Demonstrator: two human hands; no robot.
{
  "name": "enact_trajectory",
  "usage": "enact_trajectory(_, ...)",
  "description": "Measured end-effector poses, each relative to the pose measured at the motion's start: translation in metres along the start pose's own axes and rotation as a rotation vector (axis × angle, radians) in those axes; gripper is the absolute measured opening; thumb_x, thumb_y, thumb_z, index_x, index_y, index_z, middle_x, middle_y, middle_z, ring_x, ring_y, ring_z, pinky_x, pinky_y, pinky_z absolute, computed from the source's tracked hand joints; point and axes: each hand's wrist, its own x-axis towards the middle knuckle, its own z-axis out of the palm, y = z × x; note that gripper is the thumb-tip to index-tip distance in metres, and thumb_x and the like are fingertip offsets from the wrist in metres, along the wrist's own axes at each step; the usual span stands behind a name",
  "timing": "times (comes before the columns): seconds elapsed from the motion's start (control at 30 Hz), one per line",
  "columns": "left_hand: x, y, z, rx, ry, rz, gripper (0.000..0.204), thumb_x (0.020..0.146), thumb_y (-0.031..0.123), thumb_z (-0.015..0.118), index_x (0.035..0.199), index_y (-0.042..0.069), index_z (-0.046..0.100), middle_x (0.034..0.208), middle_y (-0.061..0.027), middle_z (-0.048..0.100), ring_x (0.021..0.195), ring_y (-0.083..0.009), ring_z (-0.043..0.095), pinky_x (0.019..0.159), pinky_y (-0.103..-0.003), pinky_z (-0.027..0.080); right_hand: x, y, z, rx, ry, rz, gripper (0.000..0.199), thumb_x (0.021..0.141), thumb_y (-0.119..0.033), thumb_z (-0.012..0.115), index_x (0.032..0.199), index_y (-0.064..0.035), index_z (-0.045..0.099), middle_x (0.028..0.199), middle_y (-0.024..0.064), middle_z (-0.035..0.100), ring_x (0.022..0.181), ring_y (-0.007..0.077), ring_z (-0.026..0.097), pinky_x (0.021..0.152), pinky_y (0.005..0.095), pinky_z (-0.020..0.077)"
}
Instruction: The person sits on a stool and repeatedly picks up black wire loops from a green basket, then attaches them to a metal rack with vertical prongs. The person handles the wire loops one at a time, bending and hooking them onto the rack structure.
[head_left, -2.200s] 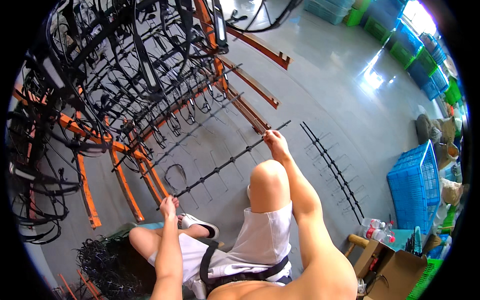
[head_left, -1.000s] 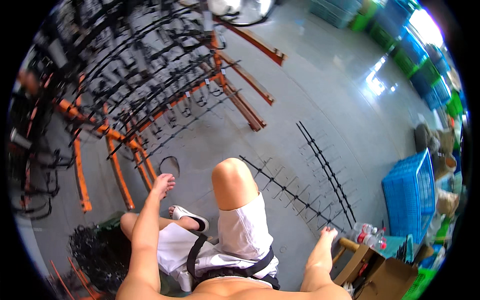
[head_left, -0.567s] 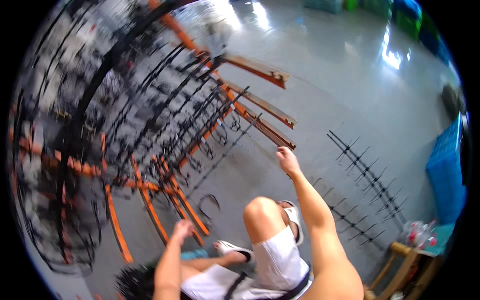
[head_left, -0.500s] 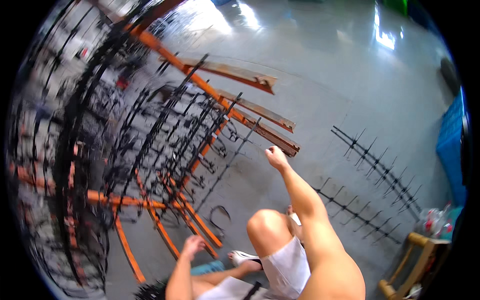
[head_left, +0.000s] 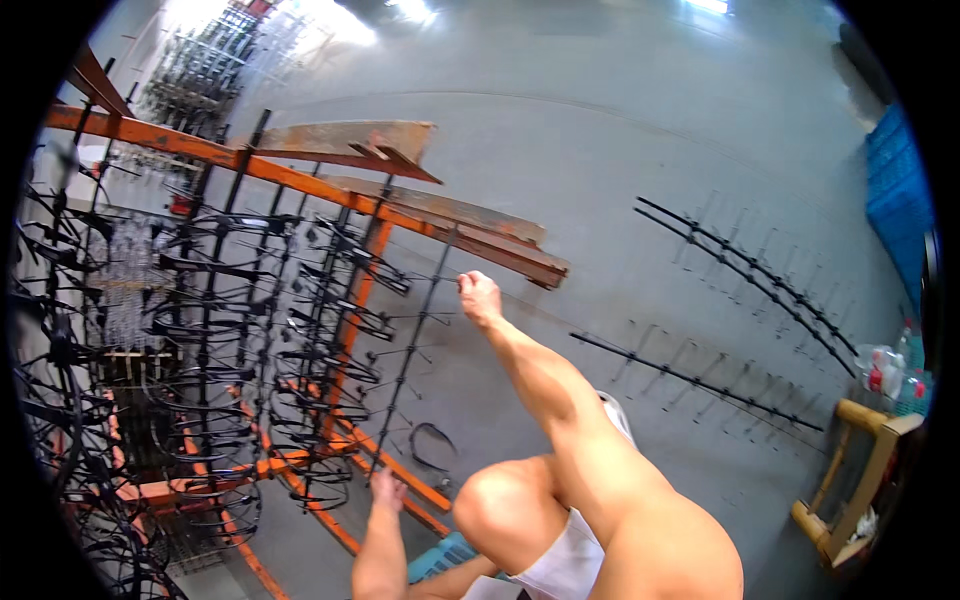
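Against grey concrete floor (head_left: 640, 150), both hands' fingers clench one black pronged rod (head_left: 410, 345): right hand (head_left: 480, 297) high, left hand (head_left: 386, 491) low.

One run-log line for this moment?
left hand: grips rod's lower end | right hand: grips top of black pronged rod | beside: orange rack
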Motion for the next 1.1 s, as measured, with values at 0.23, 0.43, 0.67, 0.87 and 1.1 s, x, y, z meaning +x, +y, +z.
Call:
enact_trajectory(0.23,0.111,-0.012,0.036,-0.046,0.101,-0.139,0.043,0.088,0.027,0.055,0.121,0.005,0.038,0.117,-0.0193,0.044,0.082,-0.0299,0.052,0.068,-0.04,0.052,-0.047,0.049,-0.072,0.312,0.033,0.208,0.026,0.092,-0.022,0.054,0.092,0.003,0.063,0.08,0.0067,0.066,0.075,0.0134,0.062,0.07,0.026,0.0498)
enact_trajectory(0.43,0.137,-0.044,-0.025,-0.066,0.15,-0.154,0.019,0.093,0.014,0.031,0.084,0.004,0.044,0.069,-0.013,0.057,0.045,-0.0193,0.046,0.037,-0.028,0.037,-0.12,0.038,-0.12,0.505,-0.019,0.143,0.021,0.093,-0.017,0.053,0.095,0.0022,0.062,0.082,0.0065,0.066,0.076,0.0129,0.062,0.073,0.0263,0.0506)
enact_trajectory(0.67,-0.015,-0.032,-0.05,-0.498,-0.103,-0.209,0.019,0.09,0.008,0.042,0.074,0.005,0.051,0.07,-0.0033,0.053,0.06,-0.014,0.053,0.048,-0.023,0.038,-0.197,-0.059,-0.202,0.525,0.032,0.101,0.02,0.094,-0.014,0.053,0.099,0.0046,0.058,0.093,0.0119,0.065,0.087,0.0167,0.063,0.081,0.0276,0.0517)
enact_trajectory(0.87,-0.073,-0.069,-0.037,-0.573,-0.283,-0.252,0.017,0.091,0.011,0.047,0.079,0.005,0.057,0.065,-0.0003,0.054,0.061,-0.0124,0.056,0.048,-0.023,0.039,-0.188,-0.136,-0.222,0.278,-0.061,-0.18,0.02,0.093,-0.014,0.053,0.094,0.0048,0.058,0.084,0.0124,0.066,0.079,0.0153,0.064,0.073,0.0266,0.0511)
enact_trajectory(1.1,-0.114,-0.105,-0.016,-0.759,-0.381,-0.288,0.011,0.091,0.012,0.05,0.088,0.005,0.058,0.072,-0.0039,0.06,0.063,-0.0153,0.059,0.042,-0.022,0.039,-0.116,-0.16,-0.214,0.137,-0.217,-0.093,0.019,0.09,-0.01,0.054,0.095,0.0072,0.058,0.082,0.0126,0.064,0.069,0.0172,0.063,0.066,0.0301,0.0526)
